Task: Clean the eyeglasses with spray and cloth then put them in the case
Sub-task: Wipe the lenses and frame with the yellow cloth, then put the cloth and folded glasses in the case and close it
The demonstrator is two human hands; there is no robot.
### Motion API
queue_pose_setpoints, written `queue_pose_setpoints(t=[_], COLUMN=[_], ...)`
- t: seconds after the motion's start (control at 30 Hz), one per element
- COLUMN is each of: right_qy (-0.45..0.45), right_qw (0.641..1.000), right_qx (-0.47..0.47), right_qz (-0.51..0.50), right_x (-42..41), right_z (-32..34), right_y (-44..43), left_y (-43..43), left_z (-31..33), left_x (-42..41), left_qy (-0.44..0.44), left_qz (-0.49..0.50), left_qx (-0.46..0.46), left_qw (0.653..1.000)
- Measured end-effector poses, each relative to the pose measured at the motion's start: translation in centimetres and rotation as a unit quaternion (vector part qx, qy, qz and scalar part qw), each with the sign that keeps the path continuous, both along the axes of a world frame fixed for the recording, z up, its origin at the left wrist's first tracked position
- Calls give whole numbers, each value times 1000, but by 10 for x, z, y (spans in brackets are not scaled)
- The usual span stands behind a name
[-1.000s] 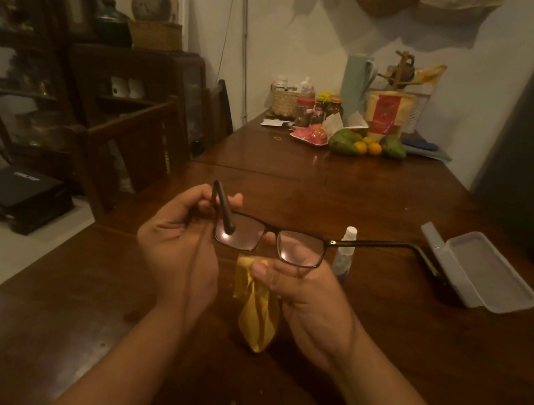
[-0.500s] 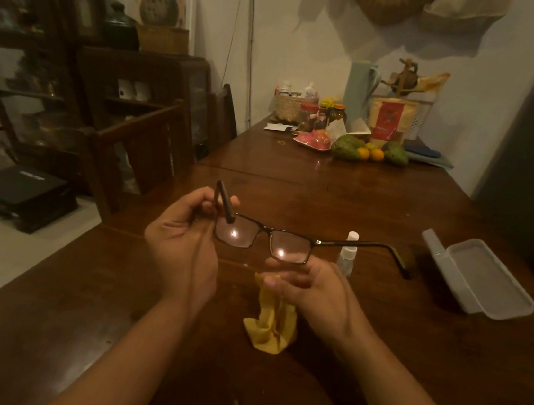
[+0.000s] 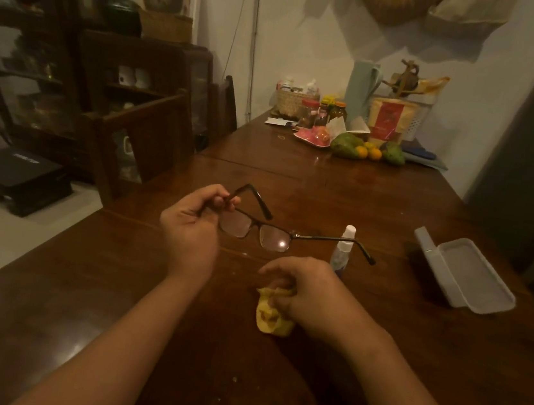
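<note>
My left hand (image 3: pixel 190 230) pinches the dark-framed eyeglasses (image 3: pixel 270 236) by the left temple hinge and holds them above the wooden table (image 3: pixel 295 179), temples unfolded. My right hand (image 3: pixel 307 291) is lower, near the table, and grips a crumpled yellow cloth (image 3: pixel 270 315), apart from the glasses. A small spray bottle (image 3: pixel 344 249) with a white cap stands upright just behind my right hand. The grey eyeglass case (image 3: pixel 465 277) lies open on the table to the right.
Fruit (image 3: pixel 366 149), jars, a basket, a jug and packages crowd the table's far end. A wooden chair (image 3: pixel 142 140) stands at the left side, with dark cabinets behind it. A laptop box (image 3: pixel 17 168) sits on the floor at left.
My right hand has left the right lens and dropped toward the table with the yellow cloth. My left hand alone holds the glasses, now turned slightly.
</note>
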State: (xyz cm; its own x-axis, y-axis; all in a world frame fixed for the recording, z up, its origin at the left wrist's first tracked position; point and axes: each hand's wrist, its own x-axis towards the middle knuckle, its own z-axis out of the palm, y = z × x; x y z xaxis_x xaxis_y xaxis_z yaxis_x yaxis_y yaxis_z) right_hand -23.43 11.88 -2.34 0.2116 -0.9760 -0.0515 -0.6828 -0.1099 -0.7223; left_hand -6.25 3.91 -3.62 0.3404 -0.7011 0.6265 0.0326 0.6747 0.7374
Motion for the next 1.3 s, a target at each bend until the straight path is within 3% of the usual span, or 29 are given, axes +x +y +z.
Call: queue_pose_setpoints(t=[0.23,0.5,0.8,1.3], right_qy=[-53,-27,-71,-8], right_qw=[997,992,972,919], right_qx=[-56,-119,-181,-246], right_qz=[15,-26,-130,-308], right_x=[6,-26,-96,-209], right_z=[23,63,91,50], right_y=[21,44,39,1], left_y=[-6,-7,11,6], left_z=[-10,-10,3,9], left_x=[7,15,20,15], left_qy=[-66,-121,-373,-559], left_qz=[-28,-119,-190,-178], left_qx=[35,100,123,39], left_qw=[997,980,900,809])
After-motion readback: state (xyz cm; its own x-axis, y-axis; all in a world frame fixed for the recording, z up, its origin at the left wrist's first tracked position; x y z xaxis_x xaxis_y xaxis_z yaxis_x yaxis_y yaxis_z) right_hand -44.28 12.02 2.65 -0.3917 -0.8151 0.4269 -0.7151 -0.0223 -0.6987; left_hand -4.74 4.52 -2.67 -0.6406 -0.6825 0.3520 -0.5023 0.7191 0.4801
